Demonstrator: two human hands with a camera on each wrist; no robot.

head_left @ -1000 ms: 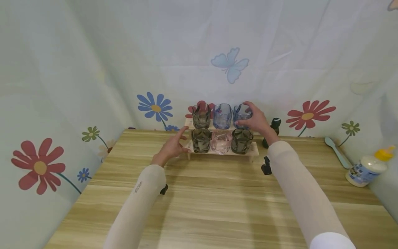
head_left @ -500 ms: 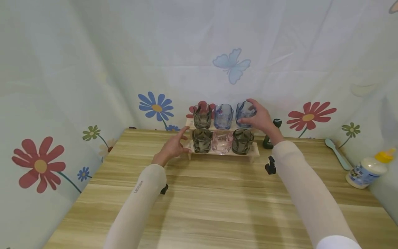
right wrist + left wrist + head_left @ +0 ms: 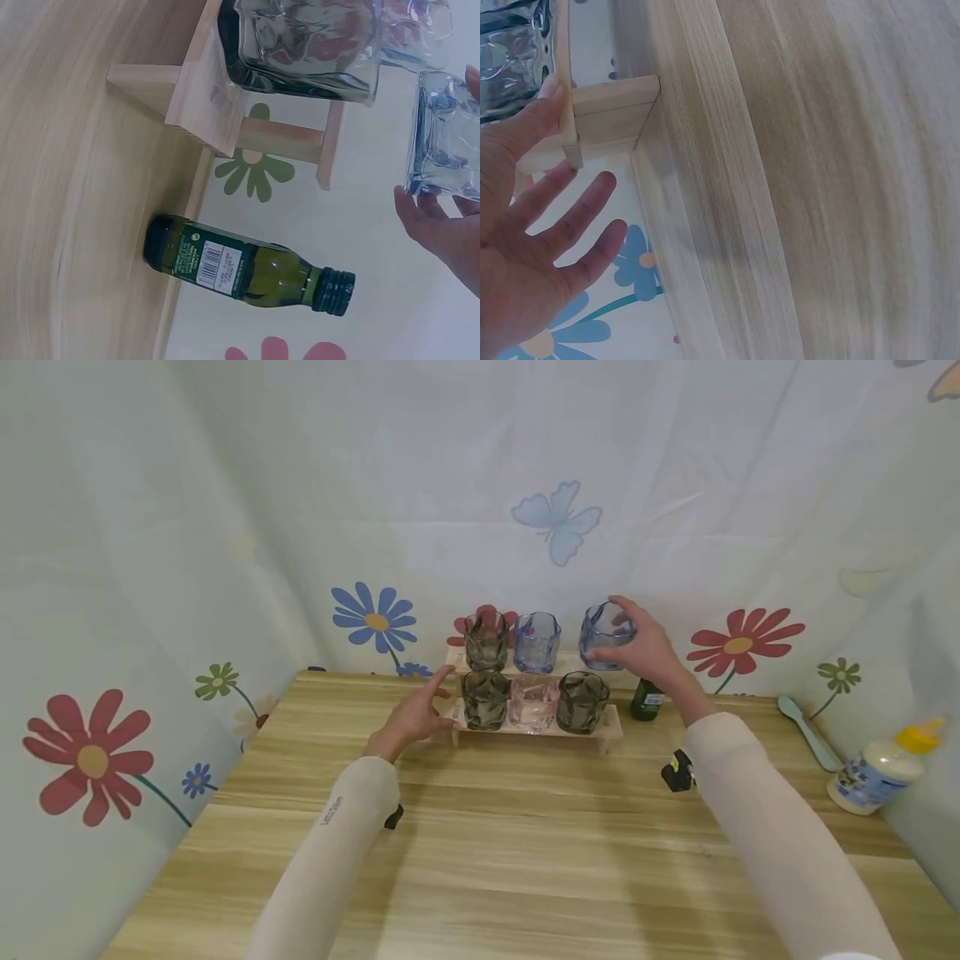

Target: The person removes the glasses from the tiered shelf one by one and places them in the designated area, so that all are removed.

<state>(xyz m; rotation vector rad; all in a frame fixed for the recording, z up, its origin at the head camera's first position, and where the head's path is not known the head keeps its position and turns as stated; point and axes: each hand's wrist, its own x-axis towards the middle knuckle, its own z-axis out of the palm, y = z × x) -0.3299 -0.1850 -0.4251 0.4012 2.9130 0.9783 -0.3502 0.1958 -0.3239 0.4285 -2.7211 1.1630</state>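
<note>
My right hand [image 3: 643, 647] grips a clear blue glass [image 3: 600, 639] between thumb and fingers, at the right end of the upper shelf. In the right wrist view that glass [image 3: 448, 142] is away from the rack. My left hand [image 3: 412, 717] touches the left end of the two-tier wooden rack [image 3: 611, 723]. In the left wrist view its thumb lies against the shelf board and the other fingers [image 3: 585, 206] are spread. A grey glass [image 3: 486, 643] and another blue glass [image 3: 537, 643] stand on the upper shelf. Below stand a pink glass [image 3: 533, 702] between two grey glasses [image 3: 582, 702].
A green bottle [image 3: 225, 262] with a dark cap stands right of the rack, under my right forearm. Farther right are a pale blue spoon-like utensil [image 3: 810, 733] and a white bottle with a yellow cap [image 3: 873, 777]. A flowered curtain [image 3: 450, 485] hangs behind the wooden table [image 3: 510, 843].
My right hand has moved the blue glass up and to the right, away from its neighbour on the upper shelf. The left hand has stayed at the rack's left end.
</note>
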